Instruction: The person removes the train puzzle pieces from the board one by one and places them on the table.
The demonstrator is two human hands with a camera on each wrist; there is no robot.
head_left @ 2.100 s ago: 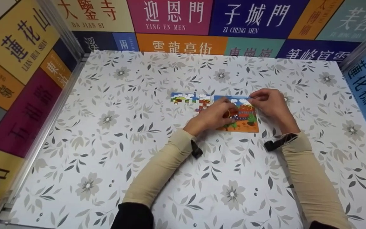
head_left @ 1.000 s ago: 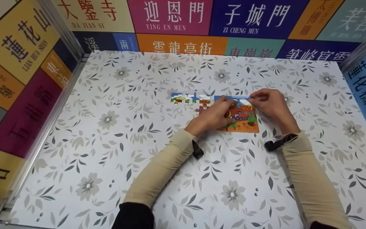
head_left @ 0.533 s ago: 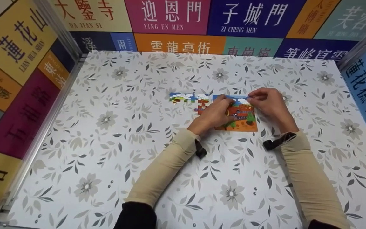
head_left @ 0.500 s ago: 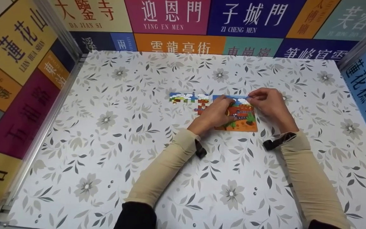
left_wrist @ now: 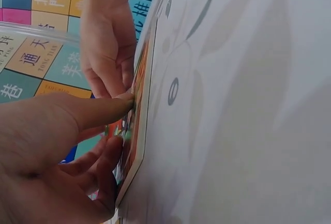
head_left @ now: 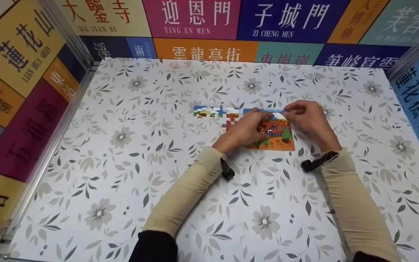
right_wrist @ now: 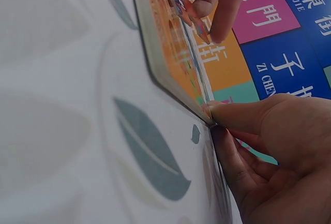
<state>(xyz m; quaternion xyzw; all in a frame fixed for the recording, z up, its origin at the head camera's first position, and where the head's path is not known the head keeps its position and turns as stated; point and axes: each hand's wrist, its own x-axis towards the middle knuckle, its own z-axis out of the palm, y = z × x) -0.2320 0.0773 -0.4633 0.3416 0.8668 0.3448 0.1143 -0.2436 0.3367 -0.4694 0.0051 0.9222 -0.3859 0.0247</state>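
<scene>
A jigsaw puzzle board [head_left: 276, 144] with a bright picture of blue sky, red rock and orange ground lies flat on the table. My left hand [head_left: 243, 128] reaches over its left half, its thumb low on the picture. In the right wrist view, the left fingers pinch a red and blue puzzle piece [right_wrist: 178, 4], tilted up over the board. My right hand [head_left: 308, 115] pinches the board's far right corner between thumb and index finger. Left of the board lies a group of joined puzzle pieces [head_left: 209, 110], partly covered by the left hand.
A white tablecloth [head_left: 104, 163] with grey flowers and leaves covers the table. Colourful panels [head_left: 198, 22] with large lettering stand along the back and both sides. Black wrist straps with cameras [head_left: 227, 173] sit at both cuffs.
Under the left fingertips, the picture on the board has shifted, with dark gaps showing there now. The left hand has drawn back very slightly to the left. The right hand keeps its pinch.
</scene>
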